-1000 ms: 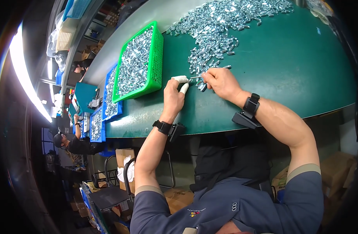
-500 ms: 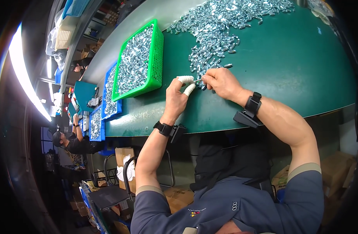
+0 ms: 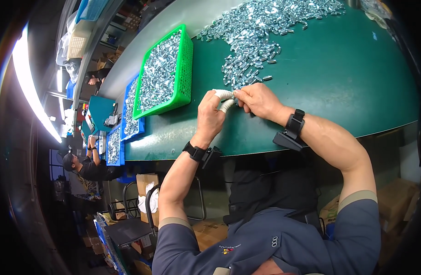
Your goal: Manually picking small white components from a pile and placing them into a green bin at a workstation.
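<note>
My left hand [image 3: 211, 113], its thumb and forefinger wrapped in white covers, is closed in a pinch. Its fingertips meet those of my right hand [image 3: 260, 101], which is closed too. Between them is a small metal part, almost entirely hidden by the fingers. Just beyond both hands, a strand of short, shiny silver metal sleeves [image 3: 249, 64] runs back to a large heap of the same parts [image 3: 274, 18]. To the left of my hands stands a green plastic basket [image 3: 185, 68] full of these pieces.
Blue bins [image 3: 136, 129] holding more metal parts stand past the green basket, along the left of the green tabletop [image 3: 338, 82]. The table's near edge curves below my forearms. A co-worker [image 3: 89, 165] is at the far left, and a chair [image 3: 132, 229] stands at the lower left.
My fingertips have come together, covering the thin metal piece that showed between them. My left hand has shifted slightly right, and my right hand slightly left.
</note>
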Tool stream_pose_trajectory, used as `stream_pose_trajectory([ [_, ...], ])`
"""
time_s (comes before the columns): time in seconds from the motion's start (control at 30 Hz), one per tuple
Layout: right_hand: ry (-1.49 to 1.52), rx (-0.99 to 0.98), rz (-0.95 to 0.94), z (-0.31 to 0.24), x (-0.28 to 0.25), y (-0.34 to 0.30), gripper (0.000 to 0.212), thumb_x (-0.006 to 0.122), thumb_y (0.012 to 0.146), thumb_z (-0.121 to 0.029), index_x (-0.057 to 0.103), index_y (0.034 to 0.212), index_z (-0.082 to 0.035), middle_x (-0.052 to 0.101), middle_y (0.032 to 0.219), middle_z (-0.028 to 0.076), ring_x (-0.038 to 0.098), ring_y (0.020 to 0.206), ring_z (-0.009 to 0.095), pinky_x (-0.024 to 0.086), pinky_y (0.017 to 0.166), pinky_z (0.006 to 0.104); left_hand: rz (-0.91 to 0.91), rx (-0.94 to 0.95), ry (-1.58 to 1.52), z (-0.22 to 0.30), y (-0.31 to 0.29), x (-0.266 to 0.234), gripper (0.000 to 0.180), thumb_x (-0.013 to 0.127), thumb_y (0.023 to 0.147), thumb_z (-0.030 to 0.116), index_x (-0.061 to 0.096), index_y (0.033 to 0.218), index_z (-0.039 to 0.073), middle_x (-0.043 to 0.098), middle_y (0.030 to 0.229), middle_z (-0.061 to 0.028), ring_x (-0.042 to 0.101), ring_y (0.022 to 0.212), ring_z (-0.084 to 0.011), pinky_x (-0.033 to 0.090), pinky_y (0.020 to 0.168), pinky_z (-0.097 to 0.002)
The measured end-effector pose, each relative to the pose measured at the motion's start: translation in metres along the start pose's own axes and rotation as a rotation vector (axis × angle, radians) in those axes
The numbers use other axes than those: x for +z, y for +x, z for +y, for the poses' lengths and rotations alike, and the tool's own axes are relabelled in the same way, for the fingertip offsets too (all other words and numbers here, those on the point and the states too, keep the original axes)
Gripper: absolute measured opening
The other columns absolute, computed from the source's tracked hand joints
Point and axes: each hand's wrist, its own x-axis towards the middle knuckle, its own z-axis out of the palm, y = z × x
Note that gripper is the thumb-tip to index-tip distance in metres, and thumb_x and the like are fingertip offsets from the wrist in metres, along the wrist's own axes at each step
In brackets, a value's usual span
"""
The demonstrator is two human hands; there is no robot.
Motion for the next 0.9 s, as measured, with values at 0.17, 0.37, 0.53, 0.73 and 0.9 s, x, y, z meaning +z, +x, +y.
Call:
stream_pose_trajectory([
  [0.17, 0.186, -0.049, 0.133, 0.005, 0.002, 0.004, 0.047, 0.054, 0.108, -0.036, 0.068, 0.078, -0.002, 0.062, 0.060, 0.002, 0.054, 0.053, 0.009, 0.043, 0.052, 0.0284, 0.020, 0.125, 0.230, -0.002, 0.006, -0.038, 0.018, 0.080, 0.084, 0.003, 0.071, 0.100, 0.005, 0.071, 0.097, -0.0105, 0.067, 0.090, -0.0299, 0.054, 0.080, -0.0388],
  [0.37, 0.304, -0.060, 0.438, 0.004, -0.012, 0.008, 0.047, 0.055, 0.108, -0.038, 0.067, 0.079, -0.003, 0.062, 0.063, 0.000, 0.053, 0.057, 0.007, 0.042, 0.053, 0.0258, 0.261, 0.107, 0.556, -0.016, 0.033, -0.091, 0.024, 0.075, 0.089, 0.005, 0.072, 0.113, 0.007, 0.071, 0.109, -0.0118, 0.067, 0.102, -0.0302, 0.054, 0.088, -0.0408],
  [0.53, 0.265, -0.090, 0.382, 0.004, -0.009, 0.007, 0.048, 0.055, 0.108, -0.039, 0.067, 0.079, -0.003, 0.061, 0.062, 0.000, 0.053, 0.056, 0.007, 0.042, 0.053, 0.0260, -0.223, 0.225, 0.340, -0.015, 0.022, -0.027, 0.034, 0.071, 0.088, 0.002, 0.071, 0.121, 0.010, 0.068, 0.114, -0.0118, 0.065, 0.106, -0.0315, 0.054, 0.089, -0.0398],
  [0.73, 0.263, -0.073, 0.355, 0.004, -0.006, 0.008, 0.048, 0.055, 0.108, -0.038, 0.067, 0.078, -0.002, 0.062, 0.062, 0.002, 0.055, 0.056, 0.008, 0.044, 0.054, 0.0269, -0.271, 0.097, 0.349, -0.023, 0.014, -0.004, 0.027, 0.072, 0.088, 0.003, 0.073, 0.114, 0.009, 0.067, 0.105, -0.0115, 0.065, 0.099, -0.0317, 0.054, 0.084, -0.0401],
  [0.9, 0.182, -0.052, 0.255, 0.005, -0.007, 0.006, 0.044, 0.056, 0.107, -0.033, 0.068, 0.078, -0.002, 0.063, 0.062, 0.003, 0.057, 0.057, 0.010, 0.045, 0.055, 0.0284, -0.232, 0.055, 0.306, -0.023, 0.013, -0.004, 0.019, 0.075, 0.087, 0.004, 0.073, 0.106, 0.005, 0.066, 0.098, -0.0113, 0.065, 0.092, -0.0306, 0.054, 0.079, -0.0376],
])
